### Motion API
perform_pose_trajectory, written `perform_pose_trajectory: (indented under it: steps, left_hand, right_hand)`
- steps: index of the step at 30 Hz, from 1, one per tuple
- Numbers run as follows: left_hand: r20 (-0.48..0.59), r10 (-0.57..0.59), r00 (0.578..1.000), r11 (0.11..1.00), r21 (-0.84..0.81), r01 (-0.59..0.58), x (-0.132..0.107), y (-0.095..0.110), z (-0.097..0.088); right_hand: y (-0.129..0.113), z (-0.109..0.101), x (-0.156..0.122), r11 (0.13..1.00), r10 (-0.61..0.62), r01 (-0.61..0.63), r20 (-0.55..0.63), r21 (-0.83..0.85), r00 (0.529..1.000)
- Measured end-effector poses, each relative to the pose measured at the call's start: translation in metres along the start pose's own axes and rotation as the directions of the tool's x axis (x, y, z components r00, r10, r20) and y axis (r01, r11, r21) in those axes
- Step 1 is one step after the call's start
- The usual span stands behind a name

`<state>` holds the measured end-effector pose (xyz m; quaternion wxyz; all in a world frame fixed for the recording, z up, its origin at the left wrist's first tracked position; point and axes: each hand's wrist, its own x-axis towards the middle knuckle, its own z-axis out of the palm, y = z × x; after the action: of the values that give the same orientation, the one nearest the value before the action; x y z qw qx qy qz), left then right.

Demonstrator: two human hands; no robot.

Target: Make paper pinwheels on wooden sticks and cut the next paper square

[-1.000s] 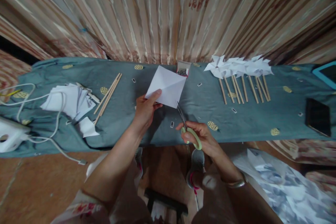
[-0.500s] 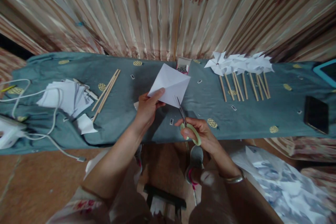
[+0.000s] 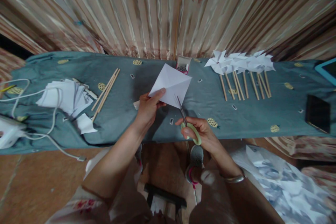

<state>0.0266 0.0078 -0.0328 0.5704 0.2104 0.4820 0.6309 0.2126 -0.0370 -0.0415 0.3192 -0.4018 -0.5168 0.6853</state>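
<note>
My left hand (image 3: 148,106) pinches the lower left corner of a white creased paper square (image 3: 172,84), holding it tilted above the blue-grey cloth. My right hand (image 3: 201,133) grips green-handled scissors (image 3: 187,122), fingers through the loops. The scissor blades point up and meet the paper's lower edge near its bottom corner. Both hands hover over the near side of the cloth-covered table (image 3: 126,115).
Several finished white paper pinwheels on wooden sticks (image 3: 243,70) lie at the right. A stack of white paper squares (image 3: 65,96) and loose sticks (image 3: 106,92) lie left, with a white cable (image 3: 39,126). A small box of pins (image 3: 183,65), a dark phone (image 3: 317,113), paper scraps on the floor (image 3: 283,185).
The paper and both hands have risen slightly and shifted a little right; the scissor blades stay at the paper's lower edge. The view has tilted a bit.
</note>
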Motion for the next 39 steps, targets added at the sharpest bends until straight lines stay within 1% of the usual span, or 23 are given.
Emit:
perform_pose_trajectory:
  steps: [5,11,20,26,33,36,39]
  left_hand:
    - [-0.004,0.007,1.0,1.0,0.012,-0.007,0.0,-0.001,0.0]
    - [-0.024,0.011,1.0,1.0,0.014,-0.01,0.001,-0.001,0.0]
    - [-0.024,0.003,1.0,1.0,0.0,-0.003,0.0,0.002,0.001]
    - [-0.049,-0.007,0.999,0.999,0.038,0.009,-0.001,0.004,0.003]
    - [0.016,-0.005,1.0,1.0,0.028,0.005,-0.003,-0.003,0.003]
    - [0.013,-0.005,1.0,1.0,0.028,0.005,-0.003,-0.004,0.004]
    - [-0.015,-0.027,1.0,0.999,0.043,0.028,-0.003,-0.003,0.005]
  right_hand:
    - [-0.003,0.0,-0.001,1.0,0.029,-0.029,0.014,-0.011,0.999]
    - [-0.006,0.002,0.0,1.0,0.012,-0.012,-0.008,-0.017,1.0]
    - [-0.008,0.003,0.001,0.999,0.043,-0.043,-0.01,-0.031,0.999]
    - [-0.01,0.004,0.001,0.998,0.057,-0.058,-0.037,-0.021,0.998]
    - [-0.011,0.005,0.002,0.999,0.048,-0.049,-0.057,-0.021,0.997]
    - [-0.011,0.006,0.002,0.999,0.049,-0.049,-0.066,-0.005,0.997]
    - [-0.012,0.006,0.002,0.998,0.063,-0.062,-0.054,0.009,0.997]
